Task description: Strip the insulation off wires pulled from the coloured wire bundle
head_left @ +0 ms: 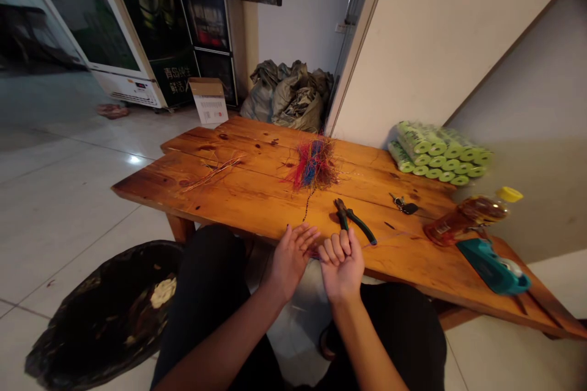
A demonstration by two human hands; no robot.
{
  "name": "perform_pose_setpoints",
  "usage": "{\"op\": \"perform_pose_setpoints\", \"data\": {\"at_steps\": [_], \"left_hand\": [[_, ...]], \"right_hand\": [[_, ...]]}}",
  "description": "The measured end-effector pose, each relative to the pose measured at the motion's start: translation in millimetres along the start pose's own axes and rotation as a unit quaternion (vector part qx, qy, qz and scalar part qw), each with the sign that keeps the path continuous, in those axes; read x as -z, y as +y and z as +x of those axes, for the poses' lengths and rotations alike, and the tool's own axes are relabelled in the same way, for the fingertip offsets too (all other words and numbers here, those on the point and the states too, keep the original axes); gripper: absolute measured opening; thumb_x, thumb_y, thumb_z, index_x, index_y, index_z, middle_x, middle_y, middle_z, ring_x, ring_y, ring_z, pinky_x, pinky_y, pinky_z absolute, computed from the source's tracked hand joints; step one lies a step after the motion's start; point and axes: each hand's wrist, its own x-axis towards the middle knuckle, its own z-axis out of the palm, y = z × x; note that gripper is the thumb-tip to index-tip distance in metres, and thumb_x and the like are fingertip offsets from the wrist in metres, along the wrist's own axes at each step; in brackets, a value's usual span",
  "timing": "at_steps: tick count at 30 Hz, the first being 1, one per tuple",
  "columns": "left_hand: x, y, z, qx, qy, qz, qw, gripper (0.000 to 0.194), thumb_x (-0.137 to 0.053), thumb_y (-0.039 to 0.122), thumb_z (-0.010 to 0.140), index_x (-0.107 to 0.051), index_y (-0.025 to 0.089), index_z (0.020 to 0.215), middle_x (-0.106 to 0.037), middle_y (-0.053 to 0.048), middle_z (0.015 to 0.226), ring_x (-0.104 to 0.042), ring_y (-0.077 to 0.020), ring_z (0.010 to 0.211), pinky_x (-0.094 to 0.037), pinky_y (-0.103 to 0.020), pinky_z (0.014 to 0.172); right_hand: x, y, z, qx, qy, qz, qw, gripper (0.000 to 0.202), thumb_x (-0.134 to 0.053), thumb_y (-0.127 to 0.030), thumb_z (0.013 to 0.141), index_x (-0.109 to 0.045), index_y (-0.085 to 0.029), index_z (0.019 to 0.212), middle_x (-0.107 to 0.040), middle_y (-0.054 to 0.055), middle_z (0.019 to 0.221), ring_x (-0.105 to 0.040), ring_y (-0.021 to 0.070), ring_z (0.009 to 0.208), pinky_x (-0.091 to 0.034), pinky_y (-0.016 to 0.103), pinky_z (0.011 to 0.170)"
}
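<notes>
Palm up at the table's front edge, my left hand [290,261] has its fingers loosely stretched out and apart. Beside it my right hand [342,266] is closed with its fingers curled in; whatever it may hold is hidden or too thin to name. Just beyond the right hand lie pliers [345,214] with dark green handles, their jaws pointing away. A bundle of red, blue and copper-coloured wires [314,162] sits farther back. From it a thin dark twisted strand [309,204] runs toward my left fingertips. Several loose copper-coloured wires [215,172] lie to the left.
On the wooden table [257,208] are keys [403,203], a bottle of amber liquid [468,218], a teal tape dispenser [493,266] and wrapped green rolls [440,153]. A black-lined bin [92,311] stands at lower left. Sacks [293,98] and a carton [210,101] are behind.
</notes>
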Motion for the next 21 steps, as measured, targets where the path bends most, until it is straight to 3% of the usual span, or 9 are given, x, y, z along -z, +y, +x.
{"op": "perform_pose_setpoints", "data": {"at_steps": [11, 21], "left_hand": [[-1.2, -3.1, -6.1, 0.046, -0.043, -0.007, 0.998, 0.043, -0.027, 0.044, 0.09, -0.054, 0.016, 0.108, -0.059, -0.013, 0.115, -0.053, -0.0196, 0.11, -0.033, -0.032, 0.097], [-3.0, -12.3, -10.0, 0.066, -0.063, -0.013, 0.996, 0.043, -0.03, 0.048, 0.088, -0.054, 0.015, 0.103, -0.061, -0.015, 0.112, -0.058, -0.0204, 0.101, -0.032, -0.033, 0.096]], "right_hand": [[1.9, -5.0, 0.6, 0.018, -0.003, 0.017, 1.0, 0.045, -0.045, -0.031, 0.087, -0.02, -0.019, 0.051, -0.017, -0.009, 0.041, -0.009, 0.0075, 0.038, -0.02, 0.02, 0.036], [0.1, -13.2, -0.9, 0.064, 0.005, 0.027, 0.998, 0.046, -0.043, -0.03, 0.087, -0.017, -0.019, 0.051, -0.015, -0.009, 0.042, -0.009, 0.0084, 0.038, -0.02, 0.021, 0.037]]}}
